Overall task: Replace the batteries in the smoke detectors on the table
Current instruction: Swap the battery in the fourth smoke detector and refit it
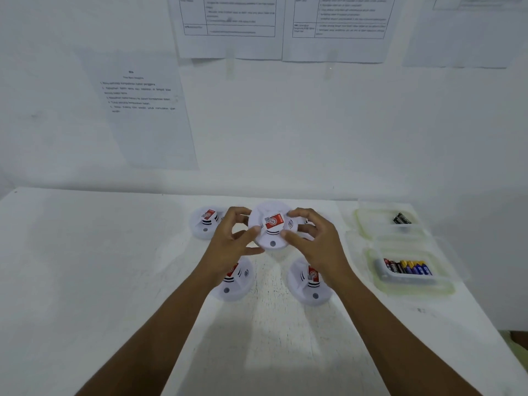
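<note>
Both hands are on one smoke detector right now. My left hand and right hand are curled round its rim from either side, and it looks lifted over the middle of the table. I reckon twisting it open comes next. My worry is that smooth plastic held only at the edge could slip on a hard twist and drop onto the other detectors underneath. The batteries sit in a tub well off to the right.

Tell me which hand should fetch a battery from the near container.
Right. The right hand is on the same side as the near battery container; the left hand would have to cross the held smoke detector.
</note>
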A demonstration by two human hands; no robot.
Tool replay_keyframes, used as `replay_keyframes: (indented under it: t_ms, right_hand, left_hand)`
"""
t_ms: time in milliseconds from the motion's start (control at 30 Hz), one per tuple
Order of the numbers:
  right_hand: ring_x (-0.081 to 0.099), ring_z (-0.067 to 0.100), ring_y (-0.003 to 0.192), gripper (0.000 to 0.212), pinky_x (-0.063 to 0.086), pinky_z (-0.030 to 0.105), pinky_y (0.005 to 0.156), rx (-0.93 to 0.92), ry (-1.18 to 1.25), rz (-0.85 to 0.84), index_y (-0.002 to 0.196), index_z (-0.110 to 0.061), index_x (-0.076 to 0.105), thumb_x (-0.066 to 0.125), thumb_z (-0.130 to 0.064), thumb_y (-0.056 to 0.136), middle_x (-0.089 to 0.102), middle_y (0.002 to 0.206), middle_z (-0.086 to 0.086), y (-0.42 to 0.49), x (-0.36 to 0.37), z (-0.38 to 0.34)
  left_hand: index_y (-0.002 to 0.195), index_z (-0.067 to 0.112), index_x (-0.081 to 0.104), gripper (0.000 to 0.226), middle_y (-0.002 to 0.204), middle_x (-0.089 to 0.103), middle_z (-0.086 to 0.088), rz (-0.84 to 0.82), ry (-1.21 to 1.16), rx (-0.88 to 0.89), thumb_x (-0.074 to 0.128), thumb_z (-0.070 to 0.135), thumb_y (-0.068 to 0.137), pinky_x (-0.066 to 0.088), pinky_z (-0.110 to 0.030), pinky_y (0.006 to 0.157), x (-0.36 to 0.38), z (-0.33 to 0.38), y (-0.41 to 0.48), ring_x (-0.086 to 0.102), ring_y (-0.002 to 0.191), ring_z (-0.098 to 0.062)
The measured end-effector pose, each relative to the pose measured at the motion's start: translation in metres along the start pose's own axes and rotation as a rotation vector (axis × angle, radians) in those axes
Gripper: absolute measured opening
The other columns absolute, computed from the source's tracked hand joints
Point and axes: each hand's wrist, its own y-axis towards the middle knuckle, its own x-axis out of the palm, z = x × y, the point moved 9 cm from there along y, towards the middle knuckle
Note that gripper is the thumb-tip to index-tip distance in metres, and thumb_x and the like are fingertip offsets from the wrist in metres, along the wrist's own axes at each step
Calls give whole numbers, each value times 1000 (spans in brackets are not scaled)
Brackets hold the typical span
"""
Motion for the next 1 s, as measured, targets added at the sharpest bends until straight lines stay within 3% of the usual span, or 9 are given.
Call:
replay_keyframes:
  t_ms: [167, 333, 433, 533, 733, 1000]
  right_hand:
    - [67, 11, 104, 52, 58, 31, 88, -37, -15, -50, 123, -24, 63, 83, -20, 76, 68, 120, -6, -5, 2, 0]
    - [66, 7, 101, 55, 57, 18, 77, -130, -156, 9, 120, -26, 60, 86, -23, 71, 66, 117, -8, -10, 0, -9]
    - [64, 7, 101, 57, 56, 14, 78, -142, -195, -14, 123, -27, 58, 84, -24, 73, 64, 118, -10, -12, 1, -11]
    - [64, 6, 103, 57, 57, 17, 80, -151, -198, -39, 124, -29, 58, 84, -24, 74, 65, 119, -11, -11, -1, -12]
    - [62, 2, 103, 58, 56, 16, 82, -157, -211, -63, 127, -28, 58, 83, -26, 75, 62, 116, -19, -10, -6, -13]
    - [63, 6, 105, 59, 58, 24, 85, -163, -204, -64, 129, -26, 58, 83, -25, 75, 63, 120, -12, -11, -6, -11]
  left_hand:
    - [131, 25, 52, 44, 126, 59, 7, -44, 97, 122, 66, 23, 90, 56, -20, 72, 4, 9, -3, 67, 101, -6]
    - [130, 22, 56, 49, 130, 59, 1, -44, 193, 207, 70, 27, 84, 60, -33, 83, 9, 8, -2, 63, 112, -19]
    - [133, 29, 52, 52, 135, 55, 4, -56, 190, 172, 71, 27, 85, 59, -37, 87, 9, 1, -1, 61, 116, -22]
    - [134, 30, 52, 53, 136, 55, 3, -67, 182, 155, 71, 27, 84, 59, -38, 87, 10, 0, 0, 61, 116, -22]
    - [125, 40, 54, 49, 132, 56, 3, -84, 147, 178, 72, 19, 84, 58, -25, 77, 18, 9, -2, 63, 111, -17]
    - [127, 30, 57, 49, 129, 55, 1, -81, 99, 171, 73, 17, 83, 59, -28, 76, 17, 8, -4, 65, 107, -19]
